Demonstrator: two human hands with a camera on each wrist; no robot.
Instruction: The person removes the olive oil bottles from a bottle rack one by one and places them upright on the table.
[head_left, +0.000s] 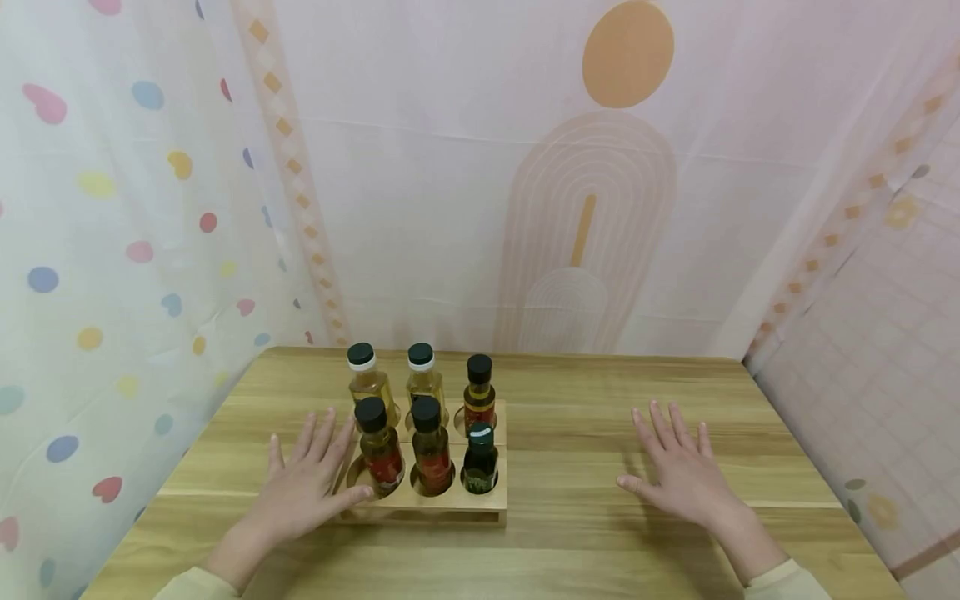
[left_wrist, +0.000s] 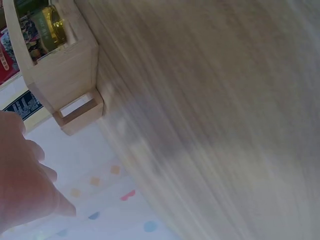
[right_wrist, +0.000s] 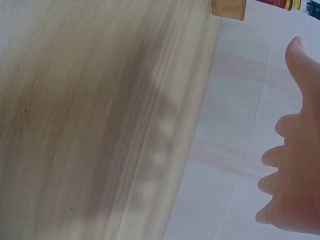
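Note:
A wooden bottle rack stands on the table, left of the middle. Its back row holds two pale-yellow bottles with dark green caps and white bands, plus a black-capped bottle. In front are two black-capped bottles with red labels and a small dark green bottle. My left hand spreads its fingers at the rack's left side, holding nothing; whether it touches the rack I cannot tell. Well to the right of the rack, my right hand is spread, palm down and bare of objects.
The wood-grain table reaches back to a pale patterned curtain. Another curtain with coloured dots and hearts hangs at the left, and a checked one at the right. In the right wrist view, a rack corner shows at the top.

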